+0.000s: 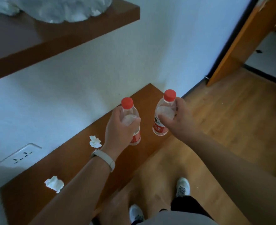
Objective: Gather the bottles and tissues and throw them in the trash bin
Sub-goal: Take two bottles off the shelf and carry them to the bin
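Reaching forward from the lower edge of the view, both bare forearms extend over a low wooden ledge [78,159] set against a white wall [85,75]. Nearest the viewer, two white shoes [183,186] stand on the wooden floor [231,111]. A crumpled tissue [54,183] lies on the near part of the ledge, beside the left forearm; a second crumpled tissue [95,141] lies farther along, just beside the left wrist, which carries a pale wristband [104,159].

Left hand [117,127]: fingers curled closed around the upper body of the left bottle [130,120], thumb across its front. Long axis near upright, red cap up, red label at the lower end; whether the base touches the ledge cannot be told.

Right hand [179,117]: closed around the shoulder of the right bottle [164,114], thumb on the near side and fingers wrapped behind. Long axis upright, tilted slightly, red cap toward the wall, base over the far end of the ledge.

The bottles stand apart, side by side. A wall socket [20,155] sits at left; a wooden shelf [60,39] hangs above.
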`<state>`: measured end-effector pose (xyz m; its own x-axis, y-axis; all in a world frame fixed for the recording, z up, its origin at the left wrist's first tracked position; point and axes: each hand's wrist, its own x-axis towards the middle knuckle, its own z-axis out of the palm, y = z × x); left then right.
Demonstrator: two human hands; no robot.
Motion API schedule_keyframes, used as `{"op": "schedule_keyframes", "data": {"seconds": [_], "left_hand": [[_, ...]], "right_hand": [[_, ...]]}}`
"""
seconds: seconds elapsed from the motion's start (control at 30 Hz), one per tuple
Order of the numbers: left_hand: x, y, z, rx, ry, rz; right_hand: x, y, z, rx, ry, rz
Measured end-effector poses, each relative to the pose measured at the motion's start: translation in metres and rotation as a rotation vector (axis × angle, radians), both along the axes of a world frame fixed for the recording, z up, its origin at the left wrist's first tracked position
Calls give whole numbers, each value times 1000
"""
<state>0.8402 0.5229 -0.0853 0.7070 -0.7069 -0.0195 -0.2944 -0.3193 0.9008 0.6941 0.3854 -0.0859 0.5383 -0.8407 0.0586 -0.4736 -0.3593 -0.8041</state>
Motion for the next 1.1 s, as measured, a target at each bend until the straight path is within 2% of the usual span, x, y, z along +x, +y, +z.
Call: {"op": "schedule_keyframes", "data": {"seconds": [0.27, 0.7, 1.1], "left_hand": [[-66, -104, 28, -27, 28, -125], [-249, -313, 48, -10, -23, -319], [-356, -422, 54, -21, 2, -540]], "right_hand": [[-74, -77, 16, 22, -54, -171], [-294, -246, 39, 22, -161, -377], [-438, -321, 29, 11, -236, -680]]}}
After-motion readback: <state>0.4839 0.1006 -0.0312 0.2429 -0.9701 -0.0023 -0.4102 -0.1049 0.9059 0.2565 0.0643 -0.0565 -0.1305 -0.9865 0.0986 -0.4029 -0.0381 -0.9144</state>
